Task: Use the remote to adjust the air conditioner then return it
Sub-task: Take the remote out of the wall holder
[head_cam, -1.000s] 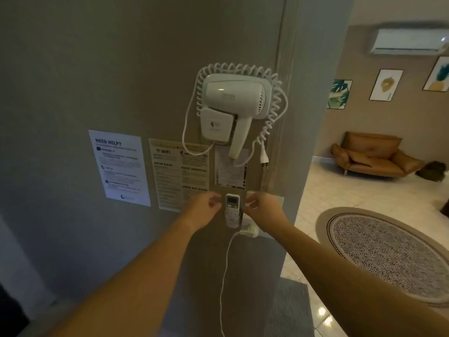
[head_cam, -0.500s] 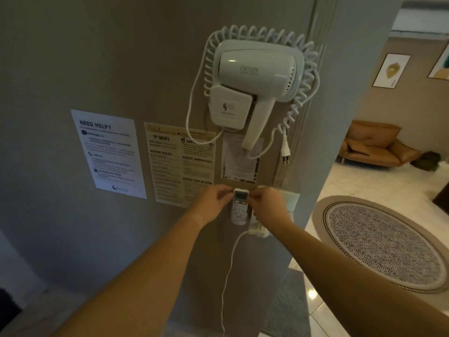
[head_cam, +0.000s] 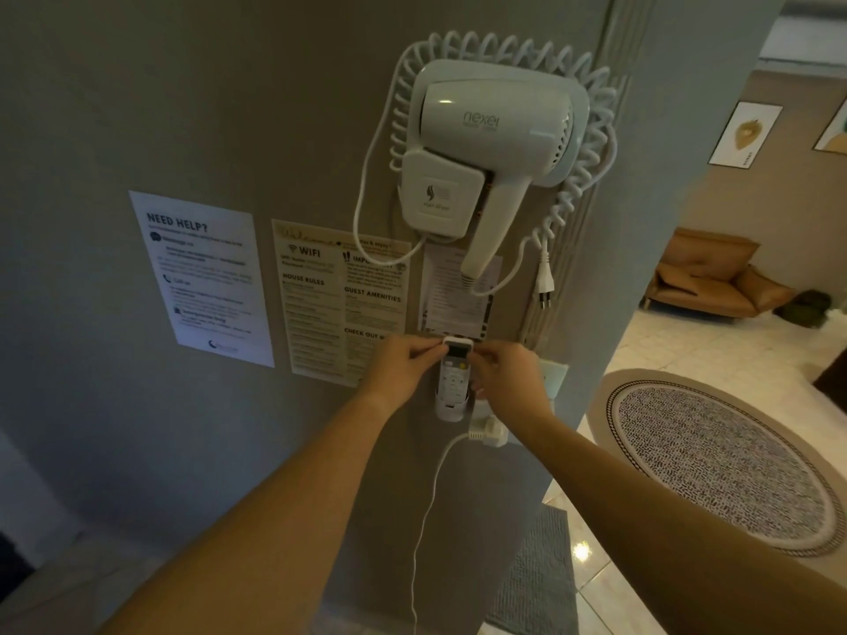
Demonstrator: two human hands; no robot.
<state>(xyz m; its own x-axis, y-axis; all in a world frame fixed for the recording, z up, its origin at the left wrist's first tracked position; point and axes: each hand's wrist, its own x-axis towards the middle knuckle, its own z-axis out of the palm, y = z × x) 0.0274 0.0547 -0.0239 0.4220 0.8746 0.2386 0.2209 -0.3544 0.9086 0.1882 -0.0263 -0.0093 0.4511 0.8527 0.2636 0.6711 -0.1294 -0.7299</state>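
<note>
The white remote [head_cam: 454, 371] stands upright in its white wall holder [head_cam: 450, 407], lower end sunk in the cradle, display end sticking up above it. Both hands are on that top end: the left hand [head_cam: 399, 366] pinches its left edge with fingertips closed against it, and the right hand [head_cam: 506, 375] presses in from the opposite side, fingers curled onto the remote's right edge (whether the thumb is also on it cannot be told). Just under the right hand a white plug [head_cam: 489, 433] sits in the wall, its thin cable [head_cam: 424, 520] dropping down between the two forearms. Directly above the hands hang printed notices [head_cam: 341, 300], with a "NEED HELP?" sheet [head_cam: 204, 277] farther out past the left hand. Higher still is a white wall-mounted hair dryer [head_cam: 486, 148] ringed by its coiled cord [head_cam: 591, 144]. Well beyond the right hand lie a round patterned rug [head_cam: 724, 465] and a tan sofa [head_cam: 706, 281]
</note>
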